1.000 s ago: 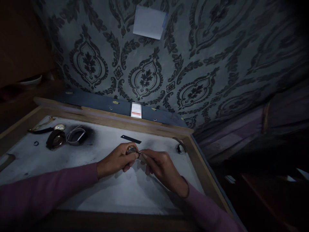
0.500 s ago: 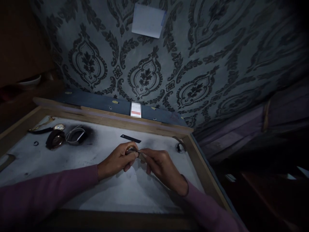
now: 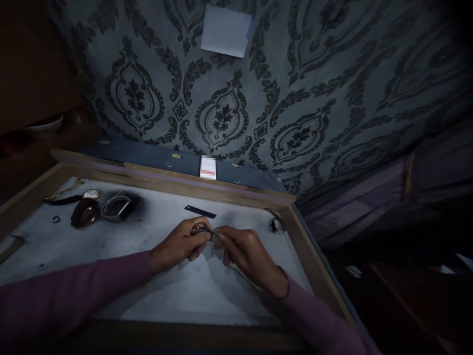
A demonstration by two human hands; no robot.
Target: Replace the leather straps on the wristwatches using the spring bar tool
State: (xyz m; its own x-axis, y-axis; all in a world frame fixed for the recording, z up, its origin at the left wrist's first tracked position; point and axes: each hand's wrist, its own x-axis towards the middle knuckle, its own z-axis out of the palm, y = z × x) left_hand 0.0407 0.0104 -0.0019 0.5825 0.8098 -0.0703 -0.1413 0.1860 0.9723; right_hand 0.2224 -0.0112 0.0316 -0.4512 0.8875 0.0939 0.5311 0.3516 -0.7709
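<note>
Near the middle of the head view, my left hand (image 3: 183,244) is closed around a small round watch (image 3: 200,228) with a shiny metal rim. My right hand (image 3: 246,251) pinches a slim metal tool (image 3: 213,232), its tip against the watch's right edge. The tool's kind is too small and dark to make out. A flat pale piece shows below the right fingertips. Just beyond the hands a dark flat strip with a hole at one end, like a cutter blade (image 3: 200,212), lies on the white surface.
A wooden-rimmed tray (image 3: 314,266) with a white base surrounds the work. At its left lie a gold-faced watch (image 3: 90,194), a brown-strapped watch (image 3: 85,214) and a band-style watch (image 3: 117,207). Another watch (image 3: 276,226) sits right. A small box (image 3: 208,167) stands behind the rim, before patterned wallpaper.
Both hands stay almost in place. The left thumb and the watch have shifted very slightly, with the tool still at the watch's edge.
</note>
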